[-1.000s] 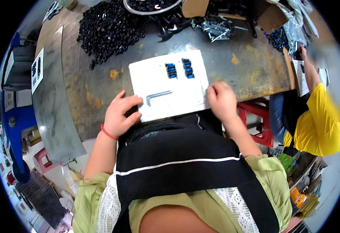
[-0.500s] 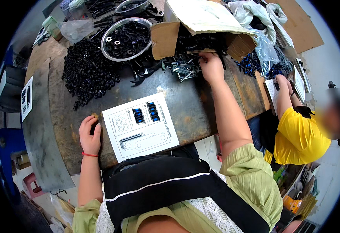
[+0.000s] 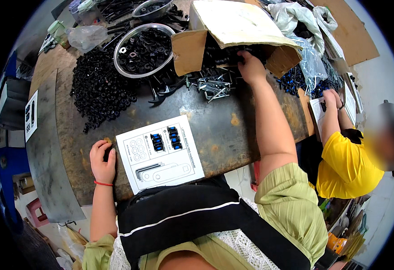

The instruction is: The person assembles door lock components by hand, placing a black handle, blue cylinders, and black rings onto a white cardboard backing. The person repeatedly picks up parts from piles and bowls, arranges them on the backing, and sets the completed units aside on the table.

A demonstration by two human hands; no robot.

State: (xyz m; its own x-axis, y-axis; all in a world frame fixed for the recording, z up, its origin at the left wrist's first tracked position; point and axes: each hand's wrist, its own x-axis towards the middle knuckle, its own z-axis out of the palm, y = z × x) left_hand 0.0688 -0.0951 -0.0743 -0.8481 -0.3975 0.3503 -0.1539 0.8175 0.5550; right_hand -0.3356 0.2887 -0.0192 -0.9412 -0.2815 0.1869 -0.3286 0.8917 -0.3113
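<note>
- Left hand (image 3: 102,163) on table (image 3: 219,130), near left, half open, empty.
- Right hand (image 3: 252,69) at far box (image 3: 242,22)'s mouth; cannot tell its grip.
- Sheet (image 3: 193,157), near, carrying black-blue bolts (image 3: 175,138).

White printed sheet (image 3: 170,157) flat in front of you, slightly turned, just beside your left hand (image 3: 102,162). On its upper part, two side-by-side rows of black bolts with blue patches: left row (image 3: 157,142), right row (image 3: 174,137). Nested L-shaped hex keys (image 3: 148,170) lower left on sheet, over printed outlines. Beyond, cardboard box (image 3: 251,24), white-topped, open side facing you, brown flaps spread; dark parts (image 3: 224,55) inside. Your right hand (image 3: 252,69) at opening, fingertips partly hidden.
</note>
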